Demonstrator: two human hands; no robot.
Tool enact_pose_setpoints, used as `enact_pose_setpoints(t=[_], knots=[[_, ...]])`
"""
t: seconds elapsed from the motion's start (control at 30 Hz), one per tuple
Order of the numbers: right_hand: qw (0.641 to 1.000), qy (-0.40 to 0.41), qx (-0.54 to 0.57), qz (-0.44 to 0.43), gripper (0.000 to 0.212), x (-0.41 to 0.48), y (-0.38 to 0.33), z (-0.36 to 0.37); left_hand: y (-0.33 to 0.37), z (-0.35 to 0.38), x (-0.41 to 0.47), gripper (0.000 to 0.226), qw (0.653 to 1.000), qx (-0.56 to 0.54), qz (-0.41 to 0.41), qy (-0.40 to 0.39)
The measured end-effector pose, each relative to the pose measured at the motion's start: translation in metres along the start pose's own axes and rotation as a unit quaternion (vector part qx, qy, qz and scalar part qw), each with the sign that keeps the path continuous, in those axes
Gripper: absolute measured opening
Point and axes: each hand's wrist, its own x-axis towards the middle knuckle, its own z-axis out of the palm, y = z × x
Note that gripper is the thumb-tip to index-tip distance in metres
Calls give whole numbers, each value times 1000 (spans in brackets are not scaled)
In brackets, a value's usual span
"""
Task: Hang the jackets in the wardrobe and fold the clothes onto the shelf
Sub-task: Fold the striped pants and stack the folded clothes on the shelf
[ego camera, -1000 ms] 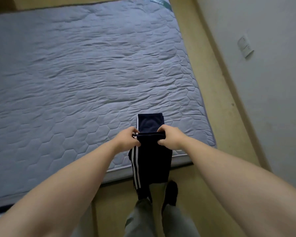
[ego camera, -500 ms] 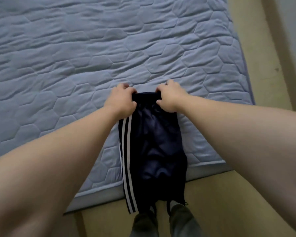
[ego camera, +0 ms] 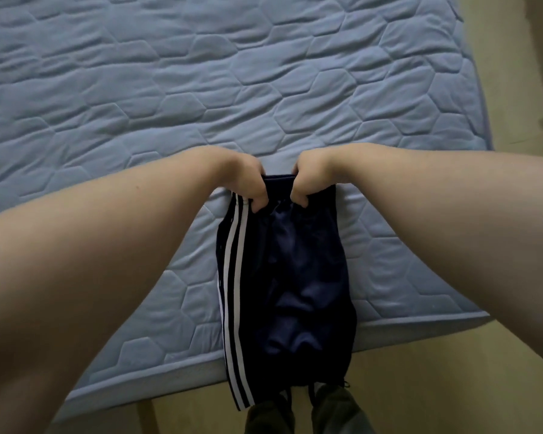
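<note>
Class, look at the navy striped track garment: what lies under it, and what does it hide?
Under the navy white-striped garment, gripped by the left hand and right hand, lies the blue quilted mattress. Its lower end overhangs the edge, partly covering the person's feet.

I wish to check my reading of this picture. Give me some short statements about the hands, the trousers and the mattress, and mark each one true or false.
1. Both the left hand and the right hand grip the trousers. True.
2. The trousers lie wholly on the mattress. False: their near end hangs over its edge.
3. The white stripes run along the trousers' left side. True.
4. The trousers are red. False: they are dark navy.
</note>
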Motion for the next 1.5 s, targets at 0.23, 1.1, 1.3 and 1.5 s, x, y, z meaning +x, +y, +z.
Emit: enact_pose_setpoints(t=[0.23,1.1,1.3,1.5], knots=[[983,174,-25,-44,24,-22,-15,-69,-7,-74,-23,28,992,-22,-6,120],[896,394,-125,-161,28,-115,0,221,7,254,-113,20,842,87,61,529],[898,402,-108,-143,36,-115,11,244,11,276,-111,34,854,128,48,502],[933,301,-177,-91,75,-109,18,265,11,285,-100,61,900,193,-4,390]])
